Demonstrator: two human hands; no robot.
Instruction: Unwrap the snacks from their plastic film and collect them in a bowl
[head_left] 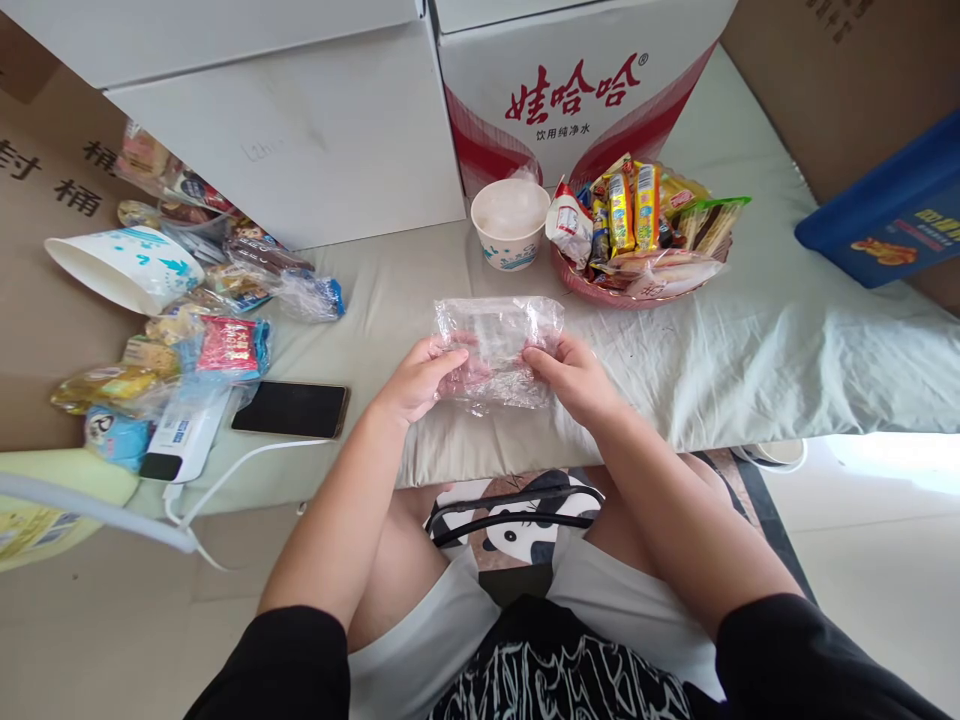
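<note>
nearest, both forearms reach out from the lap over the near edge of the cloth-covered table [750, 350]. left hand [420, 378] and right hand [574, 380] each pinch a lower corner of a clear plastic bag [499, 345], fingers curled closed on the film, thumbs on top. bag lies flat on the cloth, centred between the hands, crinkled, its far edge free; held at both sides, likely to keep the film taut and steady. whether anything is in it: cannot tell.

left of the hands, a dark phone [291, 409] lies face up, near a white power bank [184, 440] with a white cable trailing off the near edge. further left, a loose heap of wrapped snacks [202, 330], with a white bucket [124, 265] tipped on its side.

beyond the bag, a paper cup [510, 225] stands upright, just beside a pink basket [637, 292] piled with more packets, within arm's reach of the right hand. farthest, a white carton with red print [570, 90] and plain white boxes [285, 130]. a blue box [892, 215] sits far right.
</note>
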